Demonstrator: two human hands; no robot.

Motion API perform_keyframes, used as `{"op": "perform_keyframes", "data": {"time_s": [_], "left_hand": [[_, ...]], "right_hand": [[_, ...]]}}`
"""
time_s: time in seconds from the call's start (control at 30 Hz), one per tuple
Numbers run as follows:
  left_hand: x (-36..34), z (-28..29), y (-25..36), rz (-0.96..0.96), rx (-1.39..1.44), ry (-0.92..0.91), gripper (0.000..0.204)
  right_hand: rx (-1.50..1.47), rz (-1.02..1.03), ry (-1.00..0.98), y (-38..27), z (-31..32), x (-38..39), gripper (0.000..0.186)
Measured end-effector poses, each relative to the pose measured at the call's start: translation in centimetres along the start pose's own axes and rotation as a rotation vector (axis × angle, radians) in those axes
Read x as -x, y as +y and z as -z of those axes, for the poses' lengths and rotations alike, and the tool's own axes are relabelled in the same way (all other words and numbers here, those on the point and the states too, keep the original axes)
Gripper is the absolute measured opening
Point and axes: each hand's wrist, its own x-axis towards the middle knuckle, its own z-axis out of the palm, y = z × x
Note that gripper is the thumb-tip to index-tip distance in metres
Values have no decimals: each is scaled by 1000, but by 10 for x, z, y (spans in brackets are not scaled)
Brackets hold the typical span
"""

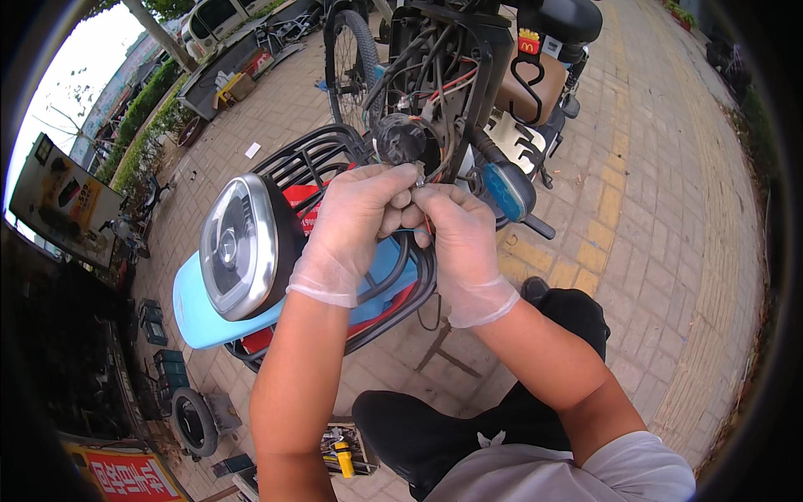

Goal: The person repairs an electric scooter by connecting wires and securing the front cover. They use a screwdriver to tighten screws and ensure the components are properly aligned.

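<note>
My left hand and my right hand, both in thin translucent gloves, meet fingertip to fingertip in front of the opened front of an electric scooter. Between their pinched fingers is a small clear wire connector; its exact shape is mostly hidden. Thin red and teal wires show under the fingers. Just above hangs a round black part beside the exposed wiring bundle. Left of my left hand, a chrome-rimmed headlight rests on a light blue panel over the black wire basket.
A blue-lensed turn signal sticks out right of my right hand. A bicycle wheel stands behind the basket. Below, near my knee, lies a tool tray with a yellow-handled tool. A loose tyre sits at lower left on the paving.
</note>
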Motion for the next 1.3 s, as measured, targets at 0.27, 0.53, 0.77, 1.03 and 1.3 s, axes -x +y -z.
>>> {"op": "perform_keyframes", "data": {"time_s": [0.27, 0.53, 0.77, 1.03, 1.3], "left_hand": [[-2, 5, 0, 11, 39, 6, 22], [-1, 3, -1, -4, 38, 13, 23], [0, 3, 0, -4, 10, -8, 23], [-3, 3, -2, -1, 45, 28, 16], [-4, 3, -4, -15, 35, 33, 15]], "right_hand": [[7, 14, -42, -2, 6, 3, 19], [42, 19, -51, 0, 6, 0, 19], [34, 11, -74, -1, 6, -4, 18], [672, 639, -83, -4, 24, 20, 28], [1268, 1229, -218, -4, 32, 14, 31]]}}
